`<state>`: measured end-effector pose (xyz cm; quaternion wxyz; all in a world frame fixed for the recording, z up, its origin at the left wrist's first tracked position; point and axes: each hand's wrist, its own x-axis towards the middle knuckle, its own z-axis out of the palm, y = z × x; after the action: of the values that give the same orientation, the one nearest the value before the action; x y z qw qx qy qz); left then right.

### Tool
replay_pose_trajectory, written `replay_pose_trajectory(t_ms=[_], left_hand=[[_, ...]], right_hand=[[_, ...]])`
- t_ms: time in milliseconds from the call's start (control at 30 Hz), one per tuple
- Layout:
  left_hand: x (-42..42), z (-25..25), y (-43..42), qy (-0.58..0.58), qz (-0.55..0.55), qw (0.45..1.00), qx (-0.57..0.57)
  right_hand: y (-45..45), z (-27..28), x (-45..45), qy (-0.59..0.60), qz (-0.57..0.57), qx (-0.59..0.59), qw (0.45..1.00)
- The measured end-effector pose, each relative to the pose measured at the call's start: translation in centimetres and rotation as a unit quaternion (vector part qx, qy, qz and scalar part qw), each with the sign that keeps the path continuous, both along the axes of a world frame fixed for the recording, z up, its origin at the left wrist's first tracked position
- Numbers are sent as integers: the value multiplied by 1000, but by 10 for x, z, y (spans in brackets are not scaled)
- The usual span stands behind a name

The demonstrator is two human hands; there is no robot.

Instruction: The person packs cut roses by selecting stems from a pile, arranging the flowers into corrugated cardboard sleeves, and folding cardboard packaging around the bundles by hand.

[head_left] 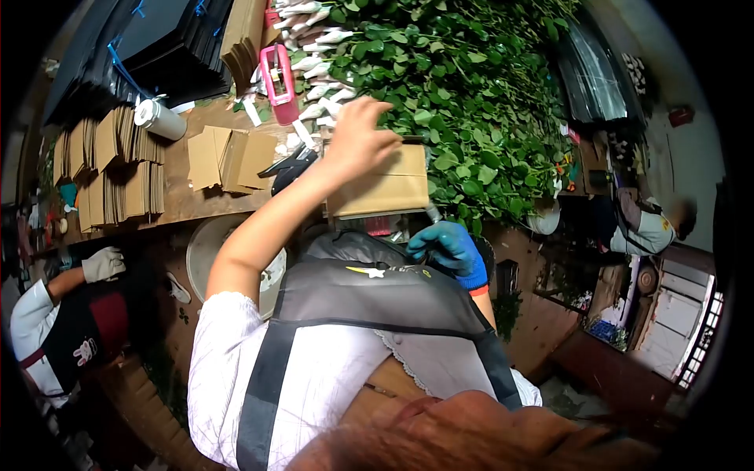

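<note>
- The brown board lies at the table's near edge, in front of the apron; directions below start from it. The left hand and wrist hide its upper left part.
- The left hand, bare, is over the board toward 11 o'clock, fingers parted and half bent, with nothing visible in its grasp; whether it touches the board cannot be told.
- The right hand, in a blue glove, is between 4 and 5 o'clock, fingers curled; whether they grip anything is unclear.
- The black tool at 9 o'clock is partly covered by the left forearm.
- The leaves crowd close from 12 to 3 o'clock, cut off at the top.
- At 10 to 11 o'clock, the pink dispenser and white wraps hem in the left hand.
- A strip of table shows between the card sheets and the near edge, toward 9 o'clock.
- The bucket at 8 o'clock is half hidden by the left arm.
</note>
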<state>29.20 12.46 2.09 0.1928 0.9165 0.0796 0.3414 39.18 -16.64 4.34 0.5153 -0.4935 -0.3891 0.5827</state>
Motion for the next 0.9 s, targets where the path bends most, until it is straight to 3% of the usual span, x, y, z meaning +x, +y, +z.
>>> replay_pose_trajectory(t_ms=[67, 133, 167, 233, 300, 400, 433, 533, 567, 600, 633, 667, 700, 767, 833, 900], left_hand=[[37, 5, -24, 3, -20, 998, 55], [78, -12, -36, 10, -1, 990, 143], [94, -14, -41, 49, 11, 986, 159], [120, -42, -47, 187, 56, 965, 173], [133, -40, -59, 397, 107, 897, 165], [148, -65, -61, 360, 178, 908, 115], [146, -53, -60, 400, 148, 901, 82], [145, -50, -61, 390, 158, 904, 83], [143, -57, -61, 332, 176, 922, 90], [143, -57, -60, 310, 161, 933, 86], [140, -55, -59, 289, 147, 942, 81], [136, -54, -57, 269, 131, 951, 78], [126, -46, -56, 169, 116, 974, 103], [117, -39, -56, 94, 46, 990, 92], [100, -32, -55, 35, -19, 995, 94], [86, -31, -55, 8, -48, 998, 38]], right_hand=[[-19, -17, -9, 70, -136, 137, 979], [-27, -46, -5, 251, -213, 112, 938], [-23, -50, -1, 242, -289, 13, 926], [-16, -56, 3, 215, -305, -67, 925], [-24, -70, 3, 199, -293, -105, 929], [-43, -100, -6, 187, -269, -210, 921], [-40, -108, -8, 204, -274, -229, 911], [-22, -149, -3, 274, -283, -223, 892], [-23, -203, 8, 309, -276, -163, 895], [-21, -231, 20, 237, -266, -175, 918], [-22, -265, 33, 68, -224, -200, 952], [-25, -304, 46, -149, -153, -220, 952], [-33, -357, 63, -381, -70, -223, 894], [-43, -471, 96, -628, 49, -116, 768], [-29, -370, 86, -683, -113, 5, 722], [-14, -315, 81, -698, -188, 91, 685]])
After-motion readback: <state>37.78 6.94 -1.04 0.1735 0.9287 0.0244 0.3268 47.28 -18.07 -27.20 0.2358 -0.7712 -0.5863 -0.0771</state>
